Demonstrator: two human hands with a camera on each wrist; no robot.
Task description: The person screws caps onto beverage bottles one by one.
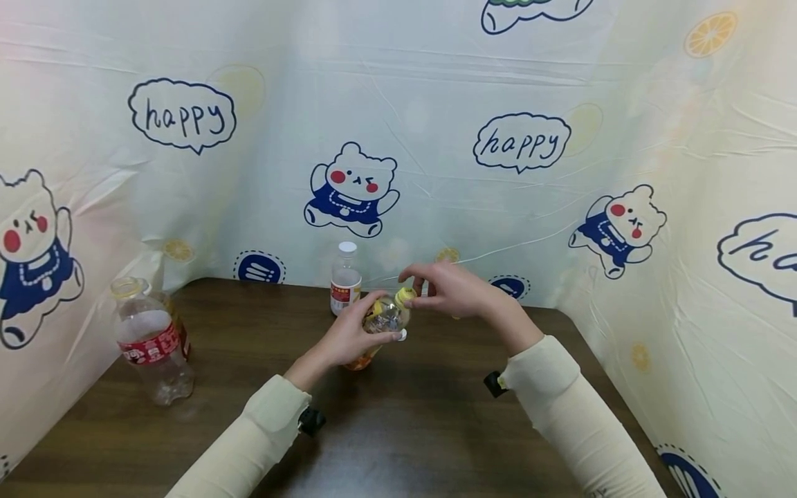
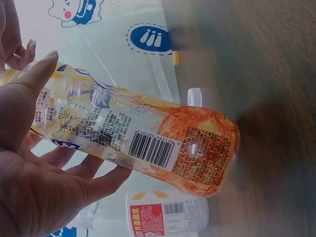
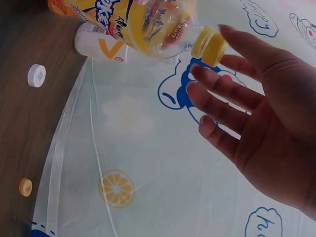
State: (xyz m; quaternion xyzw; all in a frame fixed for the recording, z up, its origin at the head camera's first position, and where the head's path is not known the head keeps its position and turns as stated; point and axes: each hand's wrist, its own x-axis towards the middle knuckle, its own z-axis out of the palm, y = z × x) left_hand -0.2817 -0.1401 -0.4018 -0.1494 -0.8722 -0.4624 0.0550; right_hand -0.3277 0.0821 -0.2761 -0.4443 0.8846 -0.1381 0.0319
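My left hand (image 1: pixel 345 339) grips a clear drink bottle (image 2: pixel 158 133) round its upper body. The bottle leans, its neck toward my right hand (image 1: pixel 457 287), and its orange-printed base shows above the table in the left wrist view. A yellow cap (image 3: pixel 212 48) sits on the neck. Thumb and index finger of my right hand are at this cap and appear to pinch it; the index fingertip is partly hidden behind it. The other right fingers (image 3: pixel 222 106) spread loosely beside the neck, touching nothing.
Behind the held bottle stands a clear bottle with a white cap (image 1: pixel 346 247). A red-labelled bottle without a cap (image 1: pixel 149 344) stands at left, another bottle partly behind it. A white cap (image 3: pixel 37 75) and an orange-yellow cap (image 3: pixel 25 187) lie on the brown table (image 1: pixel 436 429). A printed curtain (image 1: pixel 436 194) encloses the table.
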